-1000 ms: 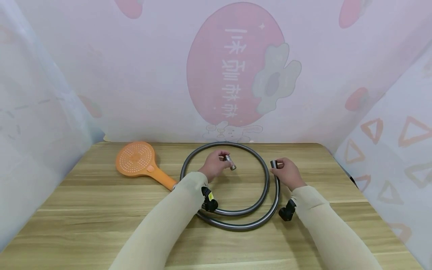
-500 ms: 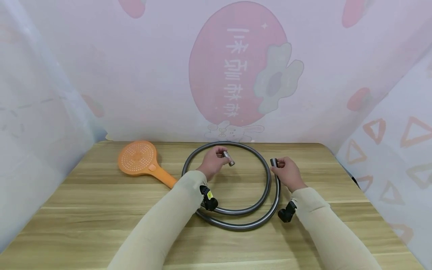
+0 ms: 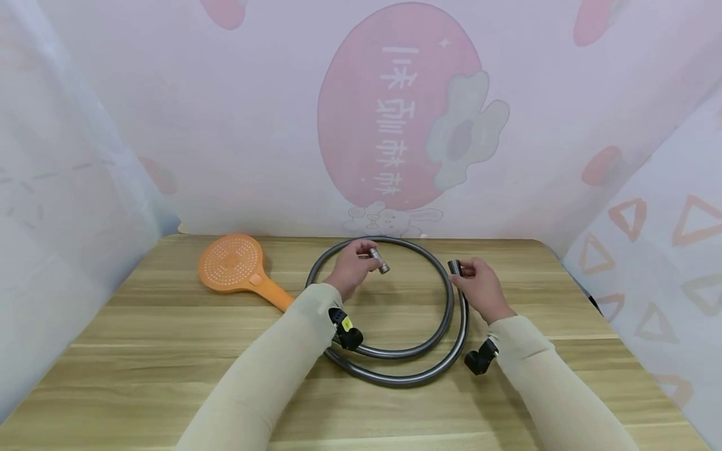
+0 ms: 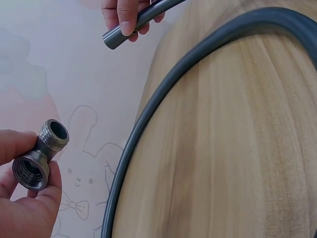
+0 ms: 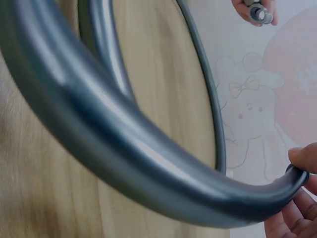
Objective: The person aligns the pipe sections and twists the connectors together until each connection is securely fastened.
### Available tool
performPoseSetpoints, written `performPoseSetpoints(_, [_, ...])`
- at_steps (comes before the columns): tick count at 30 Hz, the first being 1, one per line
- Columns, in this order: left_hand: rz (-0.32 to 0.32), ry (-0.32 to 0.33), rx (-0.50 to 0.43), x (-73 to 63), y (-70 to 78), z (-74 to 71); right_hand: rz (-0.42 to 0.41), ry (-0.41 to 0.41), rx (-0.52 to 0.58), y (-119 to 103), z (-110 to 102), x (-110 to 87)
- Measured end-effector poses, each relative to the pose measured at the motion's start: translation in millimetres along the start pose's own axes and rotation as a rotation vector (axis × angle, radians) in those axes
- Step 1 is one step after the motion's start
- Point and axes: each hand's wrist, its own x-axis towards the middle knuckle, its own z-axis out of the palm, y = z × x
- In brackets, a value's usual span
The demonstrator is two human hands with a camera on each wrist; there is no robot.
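In the head view my left hand pinches a short metal pipe fitting between thumb and fingers. Close up in the left wrist view, this threaded fitting has one outside-threaded end and one inside-threaded opening. My right hand grips a grey shower hose just below its metal end nut, which points up and away. Both pieces are off the table and apart from each other. Most of the hose lies coiled, and the left sleeve covers part of it.
An orange shower head lies face up at the left, its handle running under the left forearm. The wooden table ends against a printed curtain at the back and sides.
My left hand has risen slightly and shifted a little left with the fitting. The right hand has lifted the hose end slightly, and the nut leans more to the left.
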Motion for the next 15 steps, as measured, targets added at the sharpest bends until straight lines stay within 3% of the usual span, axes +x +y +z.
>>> performPoseSetpoints(15, [0.019, -0.028, -0.033, -4.9, 10.0, -1.1, -0.070, 0.013, 0.056, -12, 1, -9.5])
